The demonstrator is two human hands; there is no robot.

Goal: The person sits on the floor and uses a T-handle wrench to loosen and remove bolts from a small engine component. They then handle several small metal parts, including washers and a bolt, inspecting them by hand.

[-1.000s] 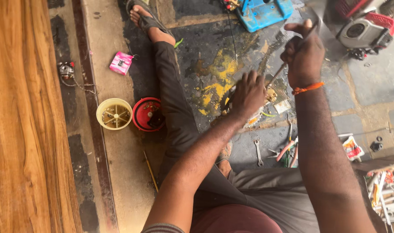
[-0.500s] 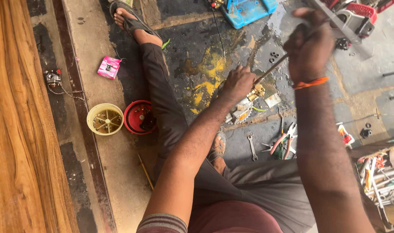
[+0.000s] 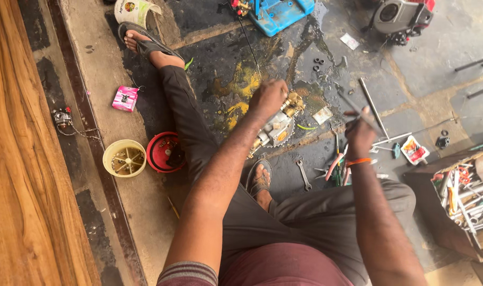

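A repair workshop: oil-stained floor [image 3: 241, 58], scattered spanner [image 3: 303, 175], full toolbox [image 3: 458, 201], small engine [image 3: 403, 16].

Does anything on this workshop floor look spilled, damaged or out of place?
Yes. A dark wet stain with yellow smears spreads over the floor beyond the left hand, like spilled oil. Washers, a spanner and pliers lie scattered loose near the right hand.

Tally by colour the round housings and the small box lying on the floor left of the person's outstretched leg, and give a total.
Yellow round housing: 1
Red round housing: 1
Pink small box: 1
Total: 3
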